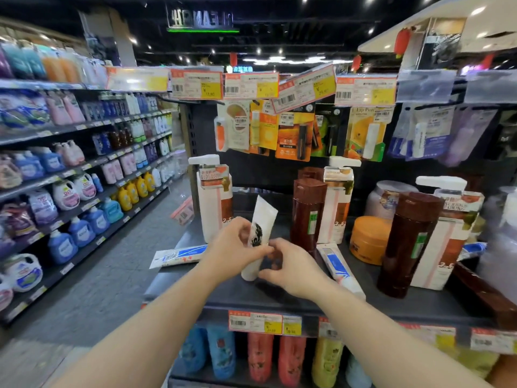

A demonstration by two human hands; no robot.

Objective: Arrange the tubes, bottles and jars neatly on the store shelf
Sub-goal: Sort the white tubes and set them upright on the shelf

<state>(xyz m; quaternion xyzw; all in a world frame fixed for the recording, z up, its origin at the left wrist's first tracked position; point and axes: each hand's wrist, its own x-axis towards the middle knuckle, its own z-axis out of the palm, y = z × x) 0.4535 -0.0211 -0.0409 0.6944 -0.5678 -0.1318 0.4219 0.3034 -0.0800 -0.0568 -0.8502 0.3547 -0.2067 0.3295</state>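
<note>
Left hand (235, 245) grips white tube (261, 219) mid-body; right hand (285, 264) pinches its lower end. Likely light, soft, squashy: best held near stiff cap.

The shop is lit from above by small round ceiling lights (279, 50), set in a dark ceiling. Glare is seen on the shiny price tags (195, 85). Straight lines are bent near the edges by the wide lens. The picture is smeared and soft, most of all at the right side and bottom.
</note>
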